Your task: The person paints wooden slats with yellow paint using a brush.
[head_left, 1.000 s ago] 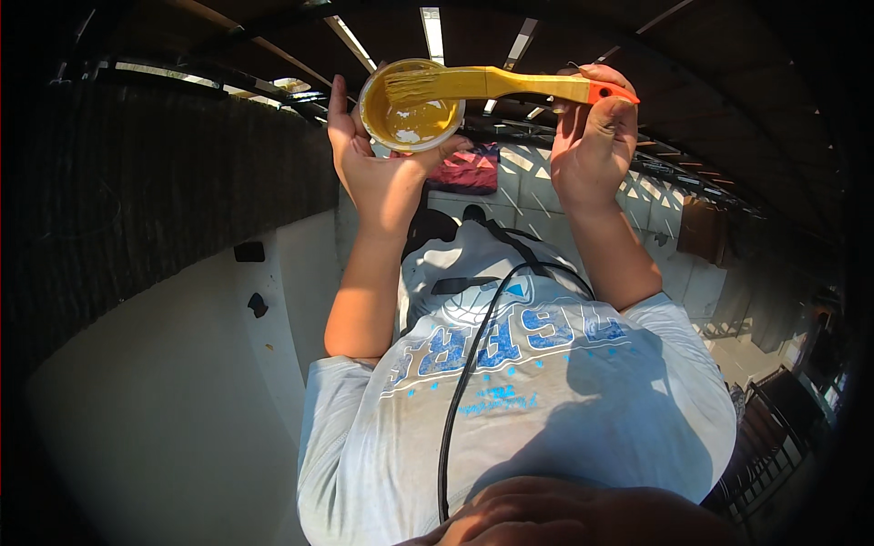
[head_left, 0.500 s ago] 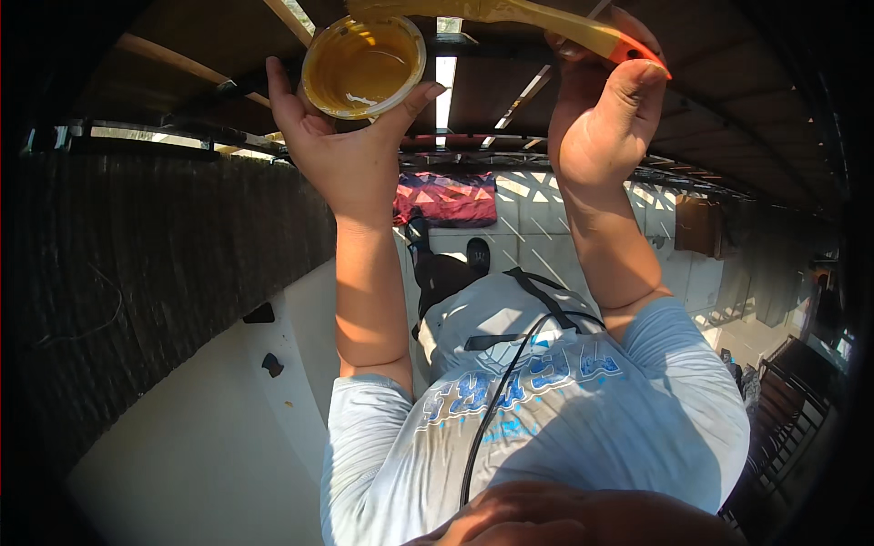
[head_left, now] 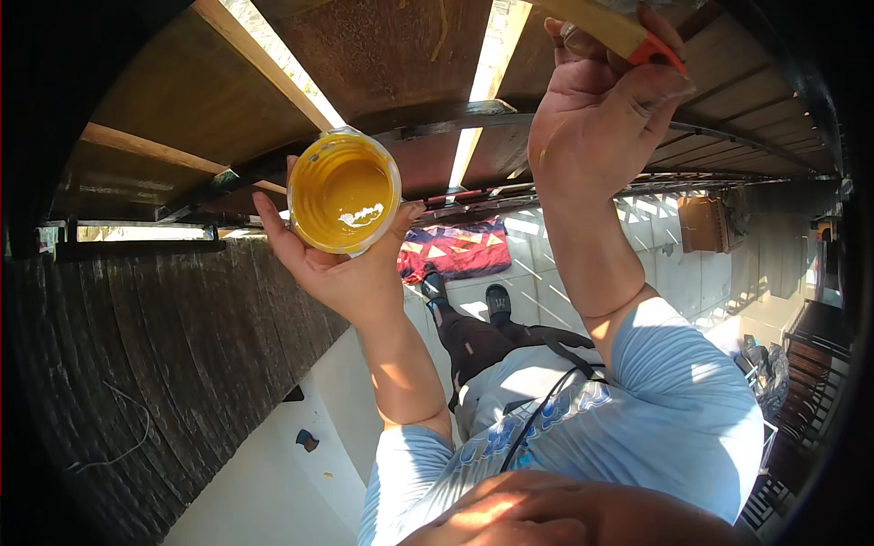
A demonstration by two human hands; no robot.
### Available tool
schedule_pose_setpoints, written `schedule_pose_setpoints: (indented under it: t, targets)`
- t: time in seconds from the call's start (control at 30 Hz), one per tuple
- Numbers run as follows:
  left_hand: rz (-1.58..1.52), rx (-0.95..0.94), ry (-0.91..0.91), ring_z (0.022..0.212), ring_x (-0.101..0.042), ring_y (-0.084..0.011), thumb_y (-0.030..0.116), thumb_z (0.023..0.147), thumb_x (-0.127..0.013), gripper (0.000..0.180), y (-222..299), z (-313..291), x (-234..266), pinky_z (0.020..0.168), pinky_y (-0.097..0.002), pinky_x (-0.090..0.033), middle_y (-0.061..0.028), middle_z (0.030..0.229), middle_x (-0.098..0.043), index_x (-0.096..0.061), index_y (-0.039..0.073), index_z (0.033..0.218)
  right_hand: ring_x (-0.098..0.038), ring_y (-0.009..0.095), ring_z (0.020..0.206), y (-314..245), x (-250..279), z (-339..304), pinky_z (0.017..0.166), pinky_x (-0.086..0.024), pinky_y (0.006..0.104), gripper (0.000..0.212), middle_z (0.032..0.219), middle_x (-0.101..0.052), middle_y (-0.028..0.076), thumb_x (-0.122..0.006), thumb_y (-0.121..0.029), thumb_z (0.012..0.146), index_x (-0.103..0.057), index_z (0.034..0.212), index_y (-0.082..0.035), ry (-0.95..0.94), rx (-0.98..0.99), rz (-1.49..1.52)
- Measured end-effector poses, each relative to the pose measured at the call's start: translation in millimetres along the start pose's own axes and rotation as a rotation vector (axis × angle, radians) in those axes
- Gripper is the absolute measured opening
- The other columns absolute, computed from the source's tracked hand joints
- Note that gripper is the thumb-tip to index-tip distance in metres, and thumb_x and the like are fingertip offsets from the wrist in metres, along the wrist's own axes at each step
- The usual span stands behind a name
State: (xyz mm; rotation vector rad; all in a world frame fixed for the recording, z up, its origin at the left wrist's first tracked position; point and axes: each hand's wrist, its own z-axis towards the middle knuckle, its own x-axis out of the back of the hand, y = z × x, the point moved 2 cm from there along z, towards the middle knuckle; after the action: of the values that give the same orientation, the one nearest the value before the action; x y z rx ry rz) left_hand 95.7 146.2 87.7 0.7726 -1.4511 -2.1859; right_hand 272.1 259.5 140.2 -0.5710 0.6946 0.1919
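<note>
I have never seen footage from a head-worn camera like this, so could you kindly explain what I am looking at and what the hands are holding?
This is one wide fisheye view from a camera on the person's head, so straight edges bend near the rim. Both arms are raised overhead toward brown wooden beams. The left hand cups a small round tub coated inside with yellow liquid. The right hand grips a yellowish handle with an orange end; its far end runs out of frame. Below are the person's light blue shirt, dark shoes and a patterned cloth on a pale floor.
</note>
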Motion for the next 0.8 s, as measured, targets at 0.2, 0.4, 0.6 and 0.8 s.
schedule_pose_setpoints:
  t: [0.2,0.4,0.6,0.8]
  targets:
    - [0.004,0.081,-0.002,0.134,-0.056,-0.0319,-0.009,0.054,-0.095,0.133,-28.2,-23.9,23.7,0.11,-0.0444,-0.052,-0.0237,0.155,-0.045,-0.018,0.008,0.161,-0.06,0.017,0.107,13.5,-21.3,-7.3,0.086,-0.053,0.0328,0.049,0.125,-0.059,0.005,-0.049,-0.047,0.107,-0.054,0.131,-0.005,0.137,0.041,-0.063]
    - [0.032,0.147,-0.044,0.135,-0.056,-0.0309,0.0,0.054,-0.099,0.133,-33.8,-39.7,24.4,0.111,-0.0453,-0.051,-0.0249,0.154,-0.046,-0.019,0.006,0.16,-0.058,0.02,0.109,16.7,-26.7,-7.5,0.084,-0.055,0.0357,0.052,0.128,-0.057,0.007,-0.048,-0.049,0.107,-0.051,0.132,-0.003,-0.135,0.15,-0.172]
    - [-0.006,0.2,-0.064,0.134,-0.057,-0.0306,0.006,0.053,-0.102,0.136,-34.9,-49.7,21.0,0.111,-0.0454,-0.051,-0.0237,0.154,-0.046,-0.017,0.004,0.16,-0.058,0.02,0.108,27.8,4.8,9.1,0.083,-0.056,0.0368,0.048,0.128,-0.054,0.008,-0.045,-0.046,0.109,-0.051,0.129,-0.004,-0.129,0.303,-0.171]
    - [-0.012,0.239,-0.067,0.133,-0.057,-0.0307,0.007,0.053,-0.102,0.137,-38.3,-55.5,19.2,0.112,-0.0455,-0.05,-0.0228,0.154,-0.046,-0.016,0.003,0.159,-0.064,0.025,0.105,5.2,14.2,28.0,0.095,-0.054,0.0427,0.045,0.118,-0.062,0.012,-0.047,-0.044,0.109,-0.054,0.128,-0.004,-0.139,0.361,-0.226]
